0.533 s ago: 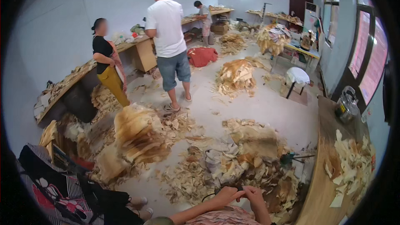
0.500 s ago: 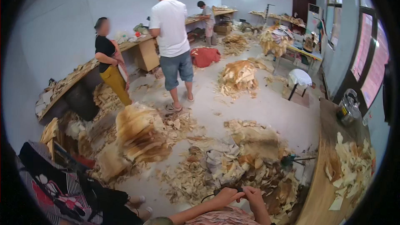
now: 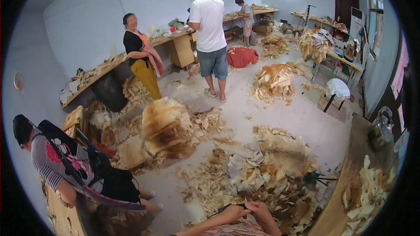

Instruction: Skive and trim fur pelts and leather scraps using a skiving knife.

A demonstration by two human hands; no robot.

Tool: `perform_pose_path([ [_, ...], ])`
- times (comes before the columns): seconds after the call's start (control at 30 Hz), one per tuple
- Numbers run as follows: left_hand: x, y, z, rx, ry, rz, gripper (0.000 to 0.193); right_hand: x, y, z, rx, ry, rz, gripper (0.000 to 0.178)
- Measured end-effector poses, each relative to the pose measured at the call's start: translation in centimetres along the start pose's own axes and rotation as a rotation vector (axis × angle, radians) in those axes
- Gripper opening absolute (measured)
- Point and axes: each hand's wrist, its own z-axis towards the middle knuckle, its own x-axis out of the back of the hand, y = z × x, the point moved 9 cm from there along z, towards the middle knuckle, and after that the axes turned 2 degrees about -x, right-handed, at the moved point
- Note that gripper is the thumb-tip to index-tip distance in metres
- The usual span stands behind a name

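At the lower edge, my left hand (image 3: 232,213) and my right hand (image 3: 260,211) meet close together in front of my patterned clothing (image 3: 238,229). Both have their fingers closed on a small dark object (image 3: 240,206); its kind is too small to make out. A thin dark cord shows beside my left hand. Just beyond my hands spreads a heap of pale and brown fur or hide scraps (image 3: 247,170), with grey cloth-like pieces among them.
A wooden bench (image 3: 350,157) on the right bears scraps (image 3: 372,188) and a metal kettle (image 3: 381,131). Larger brown hides (image 3: 168,126) lie left of centre. A person in stripes (image 3: 78,157) bends at the left; several others stand along the far bench. A checked stool (image 3: 337,88) stands at right.
My view has swung left, so the scene sits further right and the bending person shows more fully. The person in the orange top has turned this way. My hands remain together.
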Motion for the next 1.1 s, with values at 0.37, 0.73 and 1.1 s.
perform_pose_path([
  [0.37,0.4,2.1,-1.0,0.113,0.016,0.047,0.052,0.7,-1.0,-0.3,-0.09,0.013,-0.135,0.025],
  [0.73,2.2,1.0,-0.2,0.121,0.119,-0.261,0.044,3.4,-1.7,1.6,-0.01,0.194,0.043,0.024],
  [1.1,1.6,-0.1,1.7,0.073,0.014,-0.357,0.048,5.9,-0.3,2.4,-0.101,0.232,0.012,0.024],
])
